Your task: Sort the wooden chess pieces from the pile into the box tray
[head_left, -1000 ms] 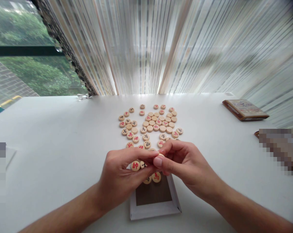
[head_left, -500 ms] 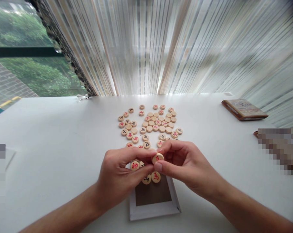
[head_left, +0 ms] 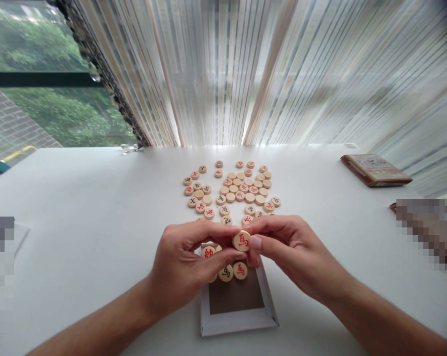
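Both hands meet above a shallow white-rimmed box (head_left: pixel 238 324) with a brown floor. My left hand (head_left: pixel 186 264) and my right hand (head_left: pixel 288 249) pinch one round wooden chess piece (head_left: pixel 242 241) between their fingertips, its red character facing me. Three more pieces lie in the box under the hands: one red-marked (head_left: pixel 208 253), one black-marked (head_left: pixel 226 272), one red-marked (head_left: pixel 240 270). Beyond the hands, several loose wooden pieces (head_left: pixel 233 190) with red or black characters are scattered on the white table (head_left: pixel 97 222).
A flat brown box (head_left: pixel 375 169) lies at the table's far right. Striped curtains hang behind the table, with a window at the left. Blurred patches sit at the left and right edges.
The pinched piece has been turned so its red face now shows toward me. Both hands rose slightly and stayed together over the box.
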{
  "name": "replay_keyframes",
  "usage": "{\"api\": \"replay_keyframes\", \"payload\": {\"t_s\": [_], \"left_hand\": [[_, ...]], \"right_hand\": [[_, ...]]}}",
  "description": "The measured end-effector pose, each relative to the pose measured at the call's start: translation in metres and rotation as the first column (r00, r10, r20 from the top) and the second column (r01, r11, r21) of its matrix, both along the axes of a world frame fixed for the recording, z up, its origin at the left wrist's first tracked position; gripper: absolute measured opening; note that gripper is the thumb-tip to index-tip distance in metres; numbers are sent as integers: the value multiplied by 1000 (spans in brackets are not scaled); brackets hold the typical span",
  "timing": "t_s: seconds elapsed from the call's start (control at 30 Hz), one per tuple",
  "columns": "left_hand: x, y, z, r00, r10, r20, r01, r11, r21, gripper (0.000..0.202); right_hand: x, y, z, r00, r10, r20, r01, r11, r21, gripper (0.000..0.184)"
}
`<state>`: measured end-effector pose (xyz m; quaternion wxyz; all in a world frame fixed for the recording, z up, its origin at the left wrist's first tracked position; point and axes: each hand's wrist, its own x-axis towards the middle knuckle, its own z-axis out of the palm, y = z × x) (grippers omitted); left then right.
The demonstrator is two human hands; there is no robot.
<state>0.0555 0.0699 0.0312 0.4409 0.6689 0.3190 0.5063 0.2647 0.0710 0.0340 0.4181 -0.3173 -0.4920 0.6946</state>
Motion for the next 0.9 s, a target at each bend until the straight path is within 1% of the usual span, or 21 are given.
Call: {"api": "replay_keyframes", "payload": {"t_s": [0.1, 0.23, 0.4, 0.53, 0.63, 0.8, 0.9], "left_hand": [[-1, 0, -1, 1000, 12, -6, -12, 1000, 10, 29], [-3, 1, -3, 998, 56, -23, -55, 998, 23, 32], [-3, 3, -4, 998, 57, -41, -56, 998, 22, 32], [-2, 4, -5, 998, 59, -27, -59, 998, 0, 33], [-1, 4, -5, 998, 55, 5, -55, 998, -16, 34], [-1, 4, -5, 998, 56, 30, -55, 998, -30, 33], [-1, 4, -5, 997, 72, 37, -71, 997, -37, 30]], "right_hand": [[0, 1, -2, 1000, -15, 5, 15, 1000, 22, 18], [-2, 3, -1, 996, -84, 25, 84, 996, 26, 18], [-5, 3, 2, 987, -154, 37, 153, 987, 43, 19], [-4, 2, 2, 970, -226, 92, 214, 969, 127, 23], [-3, 2, -1, 959, -266, 99, 241, 948, 208, 23], [-3, 2, -5, 953, -290, 87, 248, 913, 323, 14], [-4, 2, -5, 955, -286, 83, 235, 896, 377, 16]]}}
